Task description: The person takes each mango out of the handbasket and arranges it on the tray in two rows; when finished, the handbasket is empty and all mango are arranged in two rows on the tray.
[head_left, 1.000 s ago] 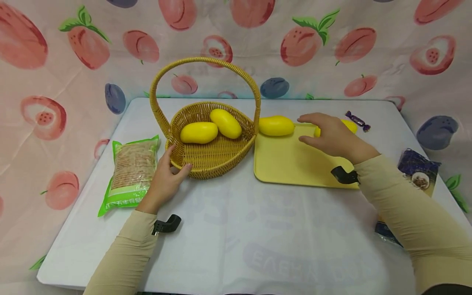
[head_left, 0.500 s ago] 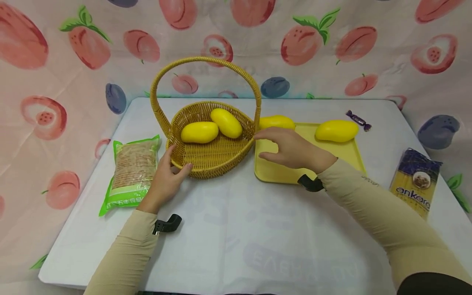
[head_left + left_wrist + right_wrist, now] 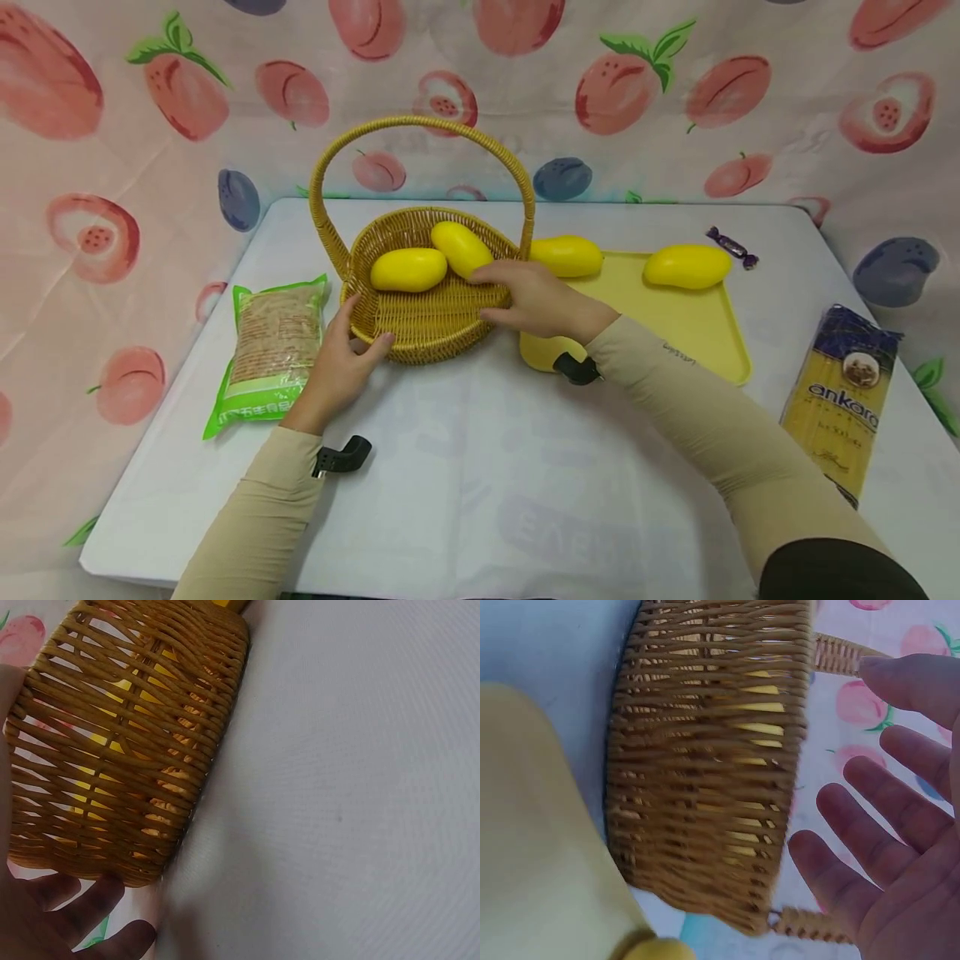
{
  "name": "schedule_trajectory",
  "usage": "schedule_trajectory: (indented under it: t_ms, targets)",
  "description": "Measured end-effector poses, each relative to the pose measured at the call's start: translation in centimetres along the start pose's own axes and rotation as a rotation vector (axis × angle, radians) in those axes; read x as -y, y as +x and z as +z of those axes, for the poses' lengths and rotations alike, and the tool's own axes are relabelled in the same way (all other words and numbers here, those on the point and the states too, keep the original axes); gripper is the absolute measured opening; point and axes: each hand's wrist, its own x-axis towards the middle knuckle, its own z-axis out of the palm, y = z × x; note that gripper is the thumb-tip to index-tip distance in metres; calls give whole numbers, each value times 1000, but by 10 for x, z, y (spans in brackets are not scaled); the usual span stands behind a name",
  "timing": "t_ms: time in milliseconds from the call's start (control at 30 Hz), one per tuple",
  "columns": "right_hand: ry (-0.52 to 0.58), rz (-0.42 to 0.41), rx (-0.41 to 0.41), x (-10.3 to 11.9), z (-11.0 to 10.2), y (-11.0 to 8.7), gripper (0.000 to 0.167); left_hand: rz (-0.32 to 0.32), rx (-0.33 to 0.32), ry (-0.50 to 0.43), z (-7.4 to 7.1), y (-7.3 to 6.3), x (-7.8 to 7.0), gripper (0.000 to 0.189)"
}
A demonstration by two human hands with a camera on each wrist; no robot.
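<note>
A wicker basket (image 3: 427, 337) with a tall arched handle holds two yellow mangoes, a left one (image 3: 408, 270) and a right one (image 3: 459, 248). At its left front side my left hand (image 3: 337, 367) holds the basket, thumb and fingers spread round the wall; in the left wrist view the fingertips (image 3: 109, 889) touch the weave. My right hand (image 3: 543, 298) is over the basket's right rim, fingers extended and nothing in them. In the right wrist view its palm (image 3: 907, 847) is beside the basket wall. Part of the right mango is hidden behind this hand.
Right of the basket lies a yellow tray (image 3: 675, 333), with one mango (image 3: 566, 256) at its back left and another (image 3: 686, 267) at its back right. A wrapped candy (image 3: 732, 247), a pasta pack (image 3: 843, 400) and a green-edged bag (image 3: 277, 354) lie around.
My right hand has moved left from above the tray's right mango to over the basket's right rim, uncovering that mango and the pasta pack. The left hand stays at the basket.
</note>
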Motion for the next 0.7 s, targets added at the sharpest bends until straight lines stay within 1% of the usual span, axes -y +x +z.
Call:
schedule_trajectory:
  t_ms: [167, 467, 700]
  targets:
    - [27, 25, 25, 0, 11, 19, 49, 0, -4, 10, 0, 0, 0, 86]
    - [65, 75, 25, 5, 29, 51, 52, -1, -10, 19, 0, 0, -1, 87]
    - [51, 132, 40, 5, 39, 70, 58, 8, -16, 18, 1, 0, 2, 86]
